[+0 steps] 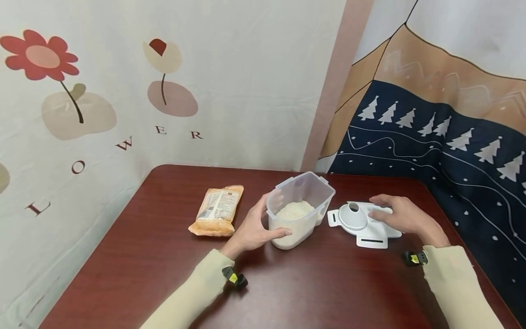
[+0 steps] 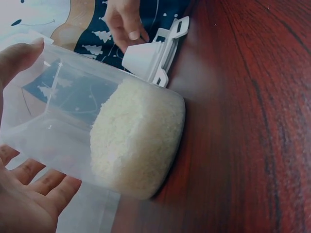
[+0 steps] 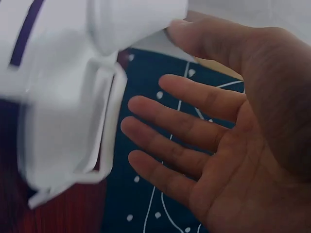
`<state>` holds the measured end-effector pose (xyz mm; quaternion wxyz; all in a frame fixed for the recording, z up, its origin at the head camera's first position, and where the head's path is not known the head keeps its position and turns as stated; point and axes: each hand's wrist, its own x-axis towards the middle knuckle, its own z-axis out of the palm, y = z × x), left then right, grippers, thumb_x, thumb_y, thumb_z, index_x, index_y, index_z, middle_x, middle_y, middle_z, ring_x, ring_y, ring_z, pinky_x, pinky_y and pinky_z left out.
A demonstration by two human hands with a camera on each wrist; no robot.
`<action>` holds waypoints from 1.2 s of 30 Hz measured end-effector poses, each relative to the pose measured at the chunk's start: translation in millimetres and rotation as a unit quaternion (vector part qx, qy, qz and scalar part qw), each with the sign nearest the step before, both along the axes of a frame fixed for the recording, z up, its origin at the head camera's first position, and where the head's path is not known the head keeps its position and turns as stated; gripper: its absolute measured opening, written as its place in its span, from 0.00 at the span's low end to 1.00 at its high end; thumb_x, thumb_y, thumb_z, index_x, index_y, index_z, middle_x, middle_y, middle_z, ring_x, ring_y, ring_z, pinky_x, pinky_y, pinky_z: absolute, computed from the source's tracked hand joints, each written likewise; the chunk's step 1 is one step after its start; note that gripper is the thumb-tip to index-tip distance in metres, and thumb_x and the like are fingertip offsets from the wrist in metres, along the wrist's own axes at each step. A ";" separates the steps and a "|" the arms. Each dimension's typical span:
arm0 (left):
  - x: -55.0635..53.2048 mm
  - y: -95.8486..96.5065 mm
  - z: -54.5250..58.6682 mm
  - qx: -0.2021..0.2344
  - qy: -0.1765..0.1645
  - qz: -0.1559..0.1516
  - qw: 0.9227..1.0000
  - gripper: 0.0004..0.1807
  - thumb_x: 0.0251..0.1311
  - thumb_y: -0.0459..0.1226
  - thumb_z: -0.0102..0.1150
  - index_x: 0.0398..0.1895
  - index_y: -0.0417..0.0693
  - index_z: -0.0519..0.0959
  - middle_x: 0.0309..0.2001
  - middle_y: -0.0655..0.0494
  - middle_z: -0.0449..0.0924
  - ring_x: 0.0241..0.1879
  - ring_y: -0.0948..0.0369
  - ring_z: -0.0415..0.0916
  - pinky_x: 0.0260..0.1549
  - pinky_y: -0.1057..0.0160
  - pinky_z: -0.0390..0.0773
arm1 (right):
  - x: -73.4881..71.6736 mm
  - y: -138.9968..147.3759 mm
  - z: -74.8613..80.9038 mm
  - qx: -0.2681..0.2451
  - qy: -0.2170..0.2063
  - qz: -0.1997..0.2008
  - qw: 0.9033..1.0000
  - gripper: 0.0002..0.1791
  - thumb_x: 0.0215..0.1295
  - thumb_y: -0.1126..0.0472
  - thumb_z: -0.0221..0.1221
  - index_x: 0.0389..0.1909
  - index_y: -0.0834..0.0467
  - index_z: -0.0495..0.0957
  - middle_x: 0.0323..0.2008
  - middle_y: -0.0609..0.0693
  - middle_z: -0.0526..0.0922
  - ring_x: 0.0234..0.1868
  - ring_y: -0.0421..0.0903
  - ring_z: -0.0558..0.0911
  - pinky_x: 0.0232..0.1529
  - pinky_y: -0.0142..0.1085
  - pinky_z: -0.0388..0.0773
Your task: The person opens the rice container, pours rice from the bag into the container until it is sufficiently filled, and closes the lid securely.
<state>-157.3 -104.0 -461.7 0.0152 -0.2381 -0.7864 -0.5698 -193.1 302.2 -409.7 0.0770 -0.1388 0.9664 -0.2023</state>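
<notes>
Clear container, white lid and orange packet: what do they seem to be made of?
Clear container: smooth, translucent plastic; the white grains show through its wall. White lid: opaque, probably moulded plastic with a satin finish, judging by its thin slotted flaps. Orange packet: likely flexible plastic film with a slight sheen, as its creased end suggests.

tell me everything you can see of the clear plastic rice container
The rice container is a translucent, plastic-looking, deep box with rounded corners, small tabs along its rim and an open top. Rice fills its lower part. It stands roughly upright on the dark red table, between the orange packet and white spouted lid, with the left hand holding its side.
</notes>
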 end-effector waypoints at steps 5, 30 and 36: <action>0.0 -1.5 0.3 0.001 0.000 -0.001 1.000 0.54 0.48 0.41 0.82 0.77 0.62 0.59 0.72 0.56 0.72 0.72 0.62 0.68 0.75 0.51 0.65 | 1.0 9.6 -4.0 0.024 0.005 0.018 1.000 0.26 0.63 0.54 0.69 0.58 0.64 0.81 0.53 0.68 0.84 0.52 0.64 0.81 0.54 0.62 0.80; -0.5 0.0 -1.9 0.004 -0.002 -0.001 1.000 0.54 0.49 0.42 0.82 0.77 0.67 0.58 0.74 0.62 0.68 0.73 0.63 0.67 0.75 0.49 0.65 | 1.9 13.7 -31.0 0.071 0.126 0.050 0.988 0.14 0.58 0.66 0.71 0.47 0.62 0.88 0.42 0.57 0.87 0.38 0.49 0.81 0.40 0.45 0.80; 0.7 -0.3 -1.5 -0.001 -0.008 0.002 1.000 0.54 0.49 0.42 0.82 0.77 0.67 0.58 0.73 0.63 0.69 0.72 0.66 0.67 0.74 0.53 0.66 | 5.3 17.0 -30.7 0.065 0.132 0.043 0.988 0.16 0.59 0.66 0.70 0.49 0.61 0.87 0.44 0.59 0.87 0.40 0.51 0.82 0.39 0.44 0.79</action>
